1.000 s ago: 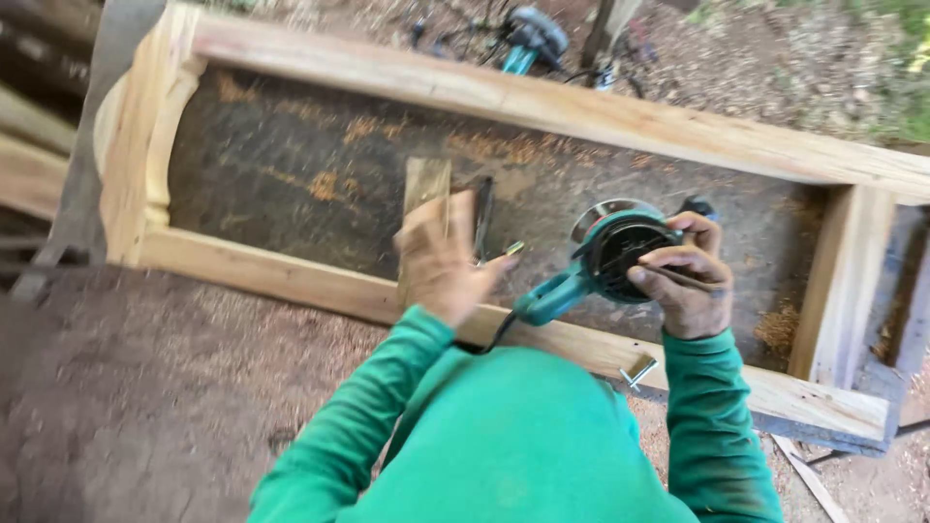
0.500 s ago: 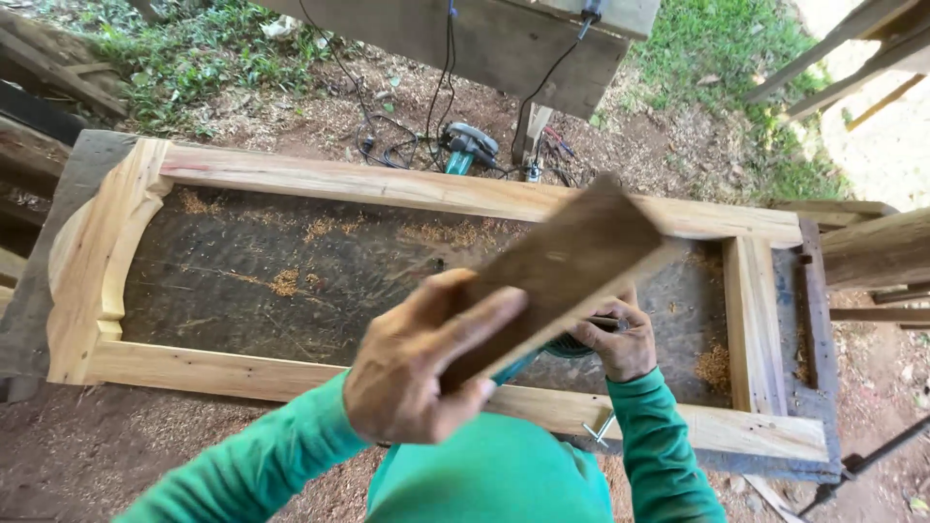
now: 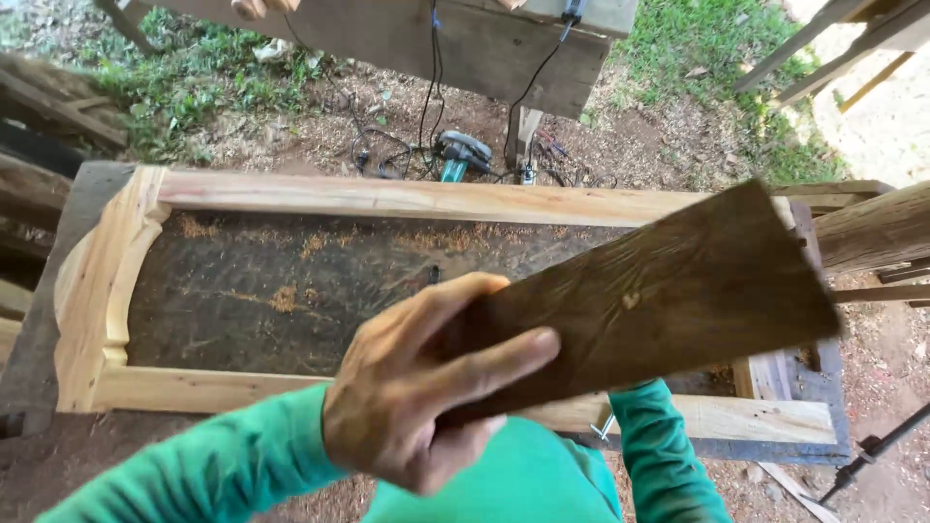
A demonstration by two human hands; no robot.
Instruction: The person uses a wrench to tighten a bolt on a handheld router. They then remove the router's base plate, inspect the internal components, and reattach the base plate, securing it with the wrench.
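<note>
Holding a dark wood board (image 3: 659,300) up close to the head camera, my left hand (image 3: 417,387) is clenched round its lower-left end, thumb on top, fingers across the face. Board runs from frame centre up to the right, in the air above the table (image 3: 291,291). Right hand is hidden behind the board, only the green sleeve (image 3: 659,455) shows at lower right, so I cannot tell what it grips. Pale wooden frame (image 3: 387,199) lies on the dark table, sawdust inside. Teal power tool (image 3: 460,155) and cables sit on the dirt at top centre. Risk, my guess: one-hand grip at the end, the long board could tip or slip, and it blocks my view of the right hand.
</note>
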